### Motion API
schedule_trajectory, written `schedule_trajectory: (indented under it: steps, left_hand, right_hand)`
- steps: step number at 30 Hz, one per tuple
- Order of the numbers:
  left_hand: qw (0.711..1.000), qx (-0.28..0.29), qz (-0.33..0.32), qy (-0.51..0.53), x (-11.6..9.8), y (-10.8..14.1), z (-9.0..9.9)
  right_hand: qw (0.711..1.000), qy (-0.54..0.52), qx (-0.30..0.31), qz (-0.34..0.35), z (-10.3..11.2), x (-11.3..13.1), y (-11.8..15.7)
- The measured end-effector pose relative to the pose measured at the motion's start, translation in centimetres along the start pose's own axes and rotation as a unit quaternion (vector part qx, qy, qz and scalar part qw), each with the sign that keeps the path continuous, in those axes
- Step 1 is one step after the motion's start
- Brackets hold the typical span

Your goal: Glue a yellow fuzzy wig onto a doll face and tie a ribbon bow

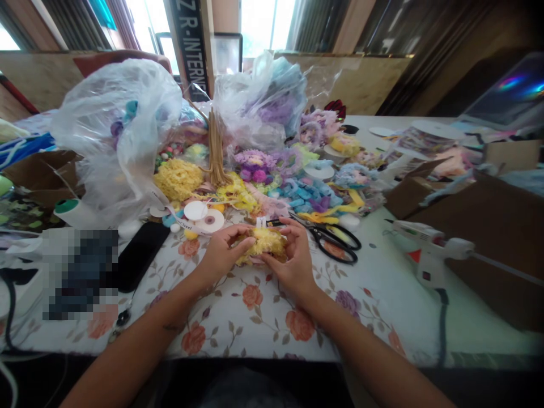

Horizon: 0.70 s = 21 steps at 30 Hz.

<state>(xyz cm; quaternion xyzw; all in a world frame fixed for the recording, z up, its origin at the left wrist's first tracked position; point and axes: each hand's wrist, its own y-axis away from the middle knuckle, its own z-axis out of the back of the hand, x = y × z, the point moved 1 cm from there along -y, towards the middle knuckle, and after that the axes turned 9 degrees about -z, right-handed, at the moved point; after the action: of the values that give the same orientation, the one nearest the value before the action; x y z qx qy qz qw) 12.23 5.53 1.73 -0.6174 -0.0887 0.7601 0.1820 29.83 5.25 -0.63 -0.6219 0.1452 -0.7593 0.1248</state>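
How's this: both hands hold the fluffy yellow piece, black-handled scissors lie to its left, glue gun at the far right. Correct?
Only the scissors' side is wrong: the head view shows the black-handled scissors to the right of the fluffy yellow piece, which the left hand and right hand hold.

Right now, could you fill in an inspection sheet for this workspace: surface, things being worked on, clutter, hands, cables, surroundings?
Surface: floral tablecloth, most visible near the person.
Things being worked on: a fluffy yellow piece; its details are blurred.
Tools nearby: black-handled scissors and a white glue gun, both to the right.
Clutter: clear plastic bags, a yellow fluffy bundle, white spools, a dark phone and a cardboard box.
Hands: left hand and right hand both grip the yellow piece.
Cables: a dark cord below the glue gun; another dark cable at far left.
Surroundings: bright windows and curtains behind.
Other people: nothing seen.
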Motion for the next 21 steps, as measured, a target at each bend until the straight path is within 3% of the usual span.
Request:
schedule_trajectory:
  steps: [5,16,21]
  left_hand:
    - [1.000,0.003,-0.008,-0.015,0.02,-0.03,0.22]
    - [1.000,0.002,0.007,0.010,0.30,-0.06,0.47]
    - [0.999,0.009,0.014,0.052,0.22,-0.19,0.55]
  right_hand:
    - [0.999,-0.015,0.024,-0.029,0.13,0.26,-0.10]
    - [0.978,-0.099,0.066,-0.171,0.24,0.31,-0.60]
    - [0.976,-0.109,0.063,-0.180,0.12,0.57,-0.81]
